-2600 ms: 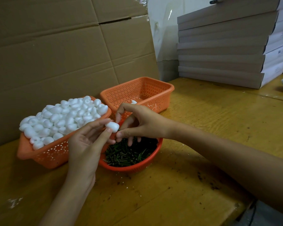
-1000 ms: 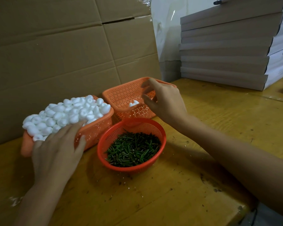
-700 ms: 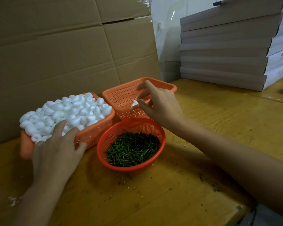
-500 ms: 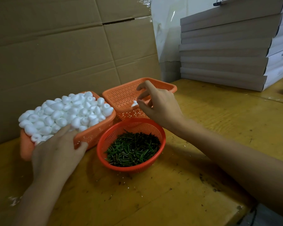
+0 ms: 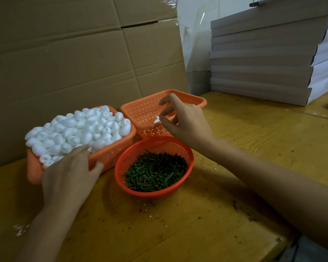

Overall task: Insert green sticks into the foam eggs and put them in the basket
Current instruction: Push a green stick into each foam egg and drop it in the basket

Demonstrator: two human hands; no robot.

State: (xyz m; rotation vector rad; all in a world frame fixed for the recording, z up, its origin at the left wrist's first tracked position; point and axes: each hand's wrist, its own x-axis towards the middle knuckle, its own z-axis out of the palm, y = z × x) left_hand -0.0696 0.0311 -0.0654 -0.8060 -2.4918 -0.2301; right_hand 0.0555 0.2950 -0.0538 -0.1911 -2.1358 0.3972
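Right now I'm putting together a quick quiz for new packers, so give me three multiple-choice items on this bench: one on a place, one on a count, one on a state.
1. Where do the green sticks lie?
A. In the round red basket
B. In a glass jar
C. In a paper bag

2. How many orange-red baskets stand on the table?
A. Two
B. Three
C. Five

3. In what state is the back basket, under the right hand?
A. Heaped to the rim
B. Upside down
C. Nearly empty

Answers:
1 A: the sticks fill the round basket nearest the person.
2 B: one is heaped with foam eggs, one stands at the back and one is round.
3 C: its perforated inner wall shows bare, with only an egg or so visible inside.
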